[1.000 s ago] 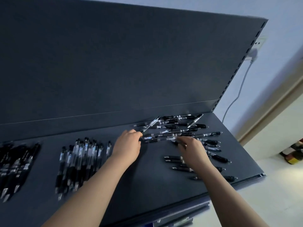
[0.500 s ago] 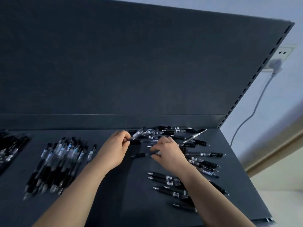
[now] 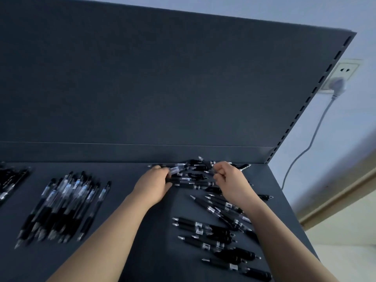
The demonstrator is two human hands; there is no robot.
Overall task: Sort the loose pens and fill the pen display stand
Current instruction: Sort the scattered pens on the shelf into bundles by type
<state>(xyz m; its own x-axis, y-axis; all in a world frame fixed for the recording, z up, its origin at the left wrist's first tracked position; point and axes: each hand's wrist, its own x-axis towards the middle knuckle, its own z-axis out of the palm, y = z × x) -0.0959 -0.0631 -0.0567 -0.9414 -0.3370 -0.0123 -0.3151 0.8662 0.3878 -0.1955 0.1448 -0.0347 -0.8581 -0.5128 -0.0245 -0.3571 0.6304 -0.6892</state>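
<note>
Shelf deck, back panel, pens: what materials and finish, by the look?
Shelf deck and back panel: likely powder-coated sheet metal, matte dark grey; the slotted edge suggests steel, unconfirmed. Sorted pens: clear plastic barrels, black sleeves, glossy highlights. Loose pens: black plastic, probably, with shiny metal-looking tips.

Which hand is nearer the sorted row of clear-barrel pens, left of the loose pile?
Left. The left hand lies right of the sorted row, gripping a clear pen at the loose pile's left edge; the right hand is farther right, beyond it.
</note>
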